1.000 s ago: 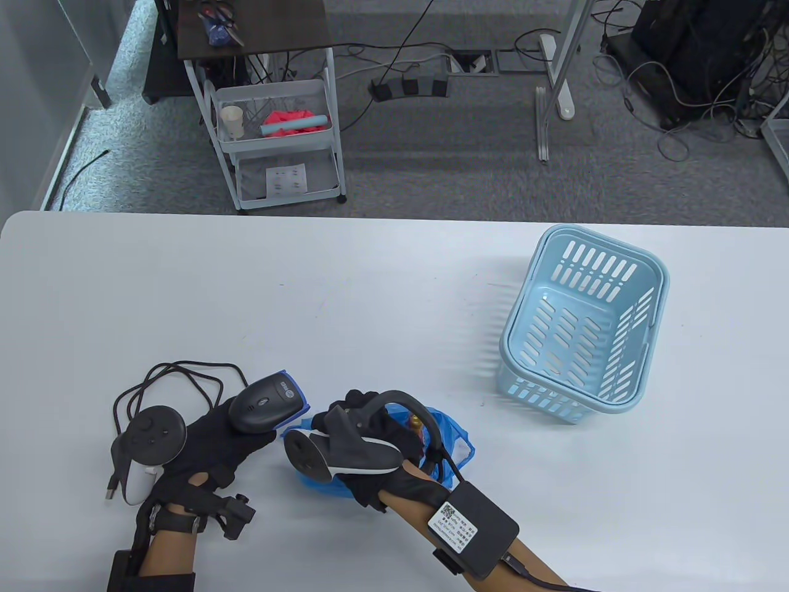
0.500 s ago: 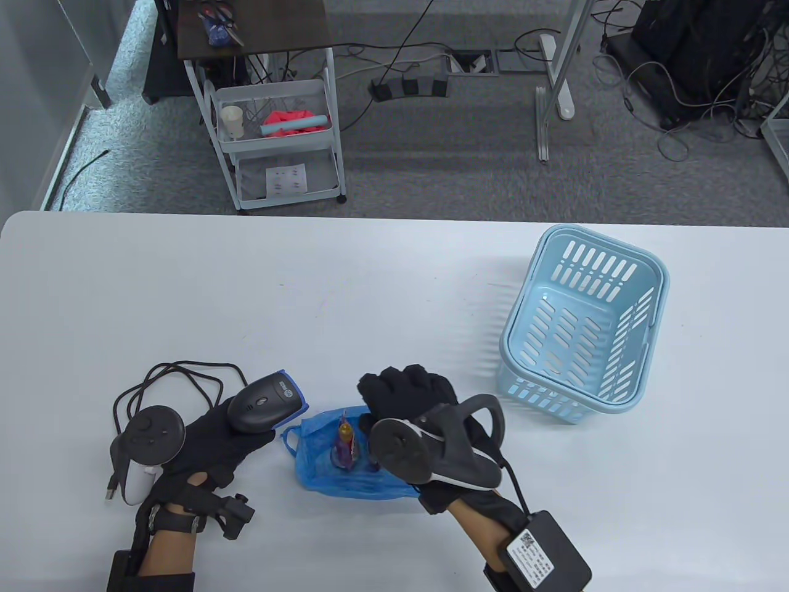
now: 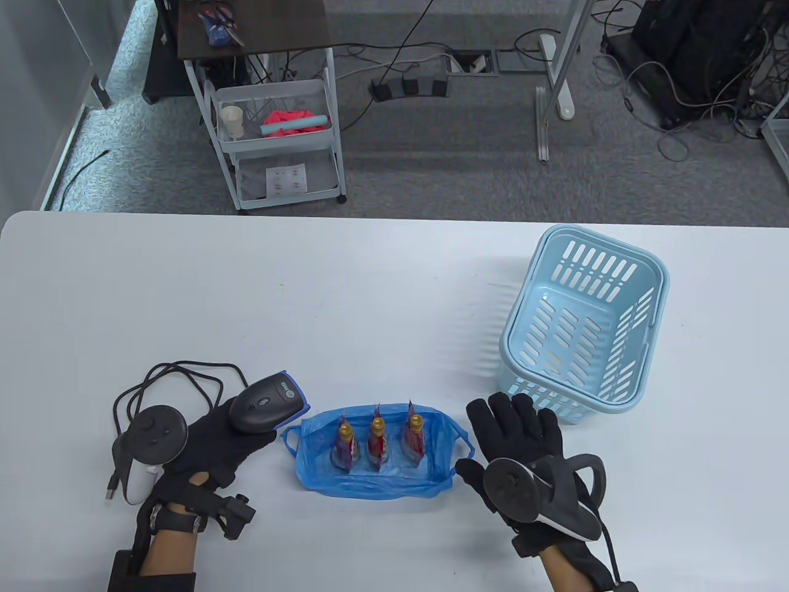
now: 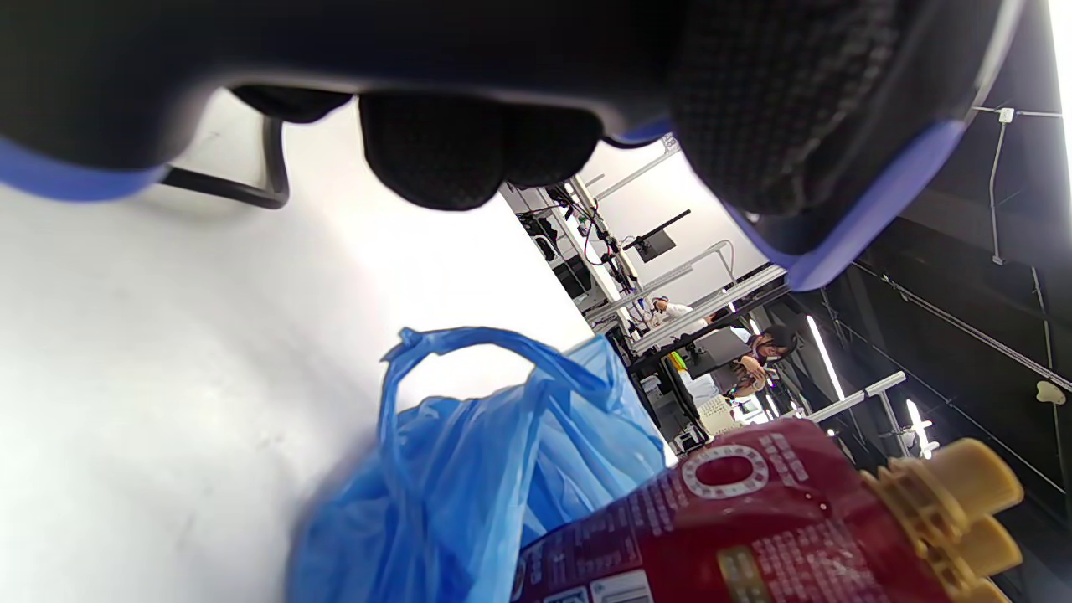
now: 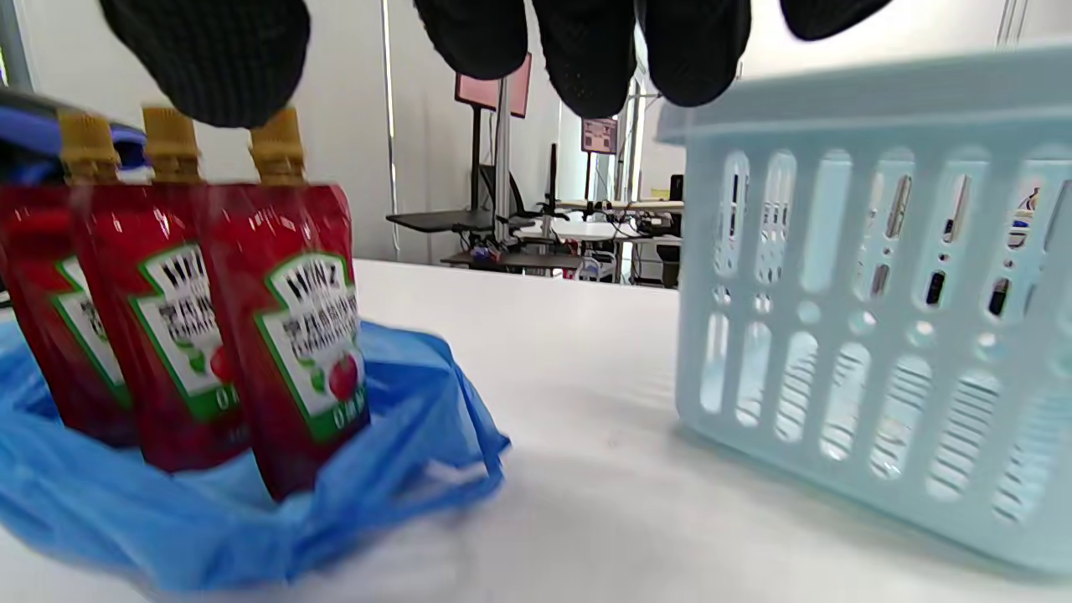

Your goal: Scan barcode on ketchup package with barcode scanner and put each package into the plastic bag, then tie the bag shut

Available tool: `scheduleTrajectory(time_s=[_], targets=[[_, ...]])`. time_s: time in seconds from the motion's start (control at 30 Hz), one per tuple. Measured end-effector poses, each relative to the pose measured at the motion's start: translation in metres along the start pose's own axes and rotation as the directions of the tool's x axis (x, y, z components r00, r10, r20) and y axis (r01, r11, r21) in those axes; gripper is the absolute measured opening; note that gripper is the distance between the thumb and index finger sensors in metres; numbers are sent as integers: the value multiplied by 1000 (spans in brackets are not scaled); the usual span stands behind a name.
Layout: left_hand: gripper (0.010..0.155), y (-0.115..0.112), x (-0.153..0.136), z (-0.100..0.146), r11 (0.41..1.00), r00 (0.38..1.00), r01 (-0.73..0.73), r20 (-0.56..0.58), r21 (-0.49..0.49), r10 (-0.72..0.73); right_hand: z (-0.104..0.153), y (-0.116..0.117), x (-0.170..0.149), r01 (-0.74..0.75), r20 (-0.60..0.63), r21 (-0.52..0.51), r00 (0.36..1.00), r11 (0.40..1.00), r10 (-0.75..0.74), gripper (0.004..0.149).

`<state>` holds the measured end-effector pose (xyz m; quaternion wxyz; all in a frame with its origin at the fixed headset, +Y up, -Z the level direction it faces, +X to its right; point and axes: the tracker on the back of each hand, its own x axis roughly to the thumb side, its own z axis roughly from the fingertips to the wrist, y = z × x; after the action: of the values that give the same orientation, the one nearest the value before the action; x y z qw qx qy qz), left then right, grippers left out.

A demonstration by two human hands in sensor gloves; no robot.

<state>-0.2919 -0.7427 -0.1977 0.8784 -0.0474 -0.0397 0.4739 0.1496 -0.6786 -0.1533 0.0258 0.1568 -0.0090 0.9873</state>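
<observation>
Three red ketchup pouches with yellow caps stand upright in a row inside the open blue plastic bag near the table's front edge; the right wrist view shows the pouches in the bag too. My left hand grips the black barcode scanner just left of the bag. In the left wrist view the scanner's blue-trimmed body fills the top, above the bag and one pouch. My right hand hovers right of the bag, fingers spread and holding nothing.
An empty light-blue slotted basket stands at the right, just beyond my right hand, and looms close in the right wrist view. The scanner's black cable loops on the table at the left. A wire cart stands beyond the far edge.
My right hand has drawn back out of the bag and moved right, uncovering three pouches standing in it. The left hand and scanner have stayed put.
</observation>
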Motion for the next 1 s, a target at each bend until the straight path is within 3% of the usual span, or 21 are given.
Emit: scheduleTrajectory(time_s=[0.23,0.6,0.87,1.0], targets=[[53,0,0,0,1000,1000,3,-5,-2,-3,6,34,-11,-23,-42,86,999,996,27,89],[53,6,7,-2,999,999,20,-40,33,-19,7,46,-18,-1,-68,103,998,995,8,91],[60,21,3,-18,997,979,25,-206,72,-9,9,49,-27,27,-92,98,996,995,-18,90],[65,22,-6,-30,997,948,78,-311,11,-71,8,50,-27,42,-98,103,995,994,-32,90]])
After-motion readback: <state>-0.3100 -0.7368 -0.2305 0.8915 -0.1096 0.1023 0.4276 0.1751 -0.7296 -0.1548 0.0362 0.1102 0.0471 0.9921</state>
